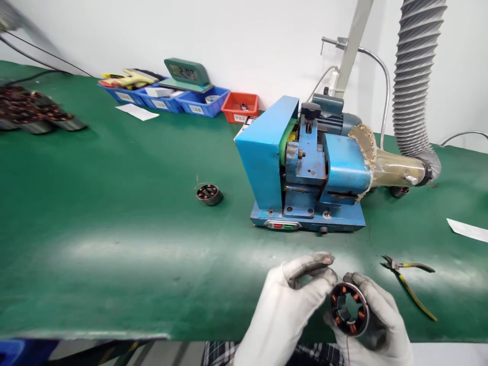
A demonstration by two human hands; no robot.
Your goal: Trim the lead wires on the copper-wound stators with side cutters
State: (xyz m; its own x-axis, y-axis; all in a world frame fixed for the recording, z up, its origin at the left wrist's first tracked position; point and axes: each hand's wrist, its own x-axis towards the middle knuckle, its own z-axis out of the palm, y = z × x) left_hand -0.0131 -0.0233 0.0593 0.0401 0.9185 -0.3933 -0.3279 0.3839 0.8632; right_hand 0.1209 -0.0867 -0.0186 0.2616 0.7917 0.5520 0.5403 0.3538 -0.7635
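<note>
My right hand (377, 315), in a white glove with darkened fingertips, is wrapped round a motor stator (351, 310) near the table's front edge. The stator is a metal ring with copper windings and an open centre, tilted so its face shows. A thin copper wire hangs from its lower side. To its left, my gloved left hand (301, 290) has its fingertips pinched at the stator's upper edge, on what looks like a thin lead wire. On the right lie diagonal cutters (398, 265) with yellow handles, jaws apart. Another stator (209, 194) with wire ends sticking up rests mid-table.
A blue belt-driven machine (263, 152) with red and green buttons stands behind my hands, joined to a grey duct hose (417, 76). Blue bins (204, 108), a red bin (240, 108) and a digital clock (186, 71) line the wall. Many stators (36, 114) are heaped far left.
</note>
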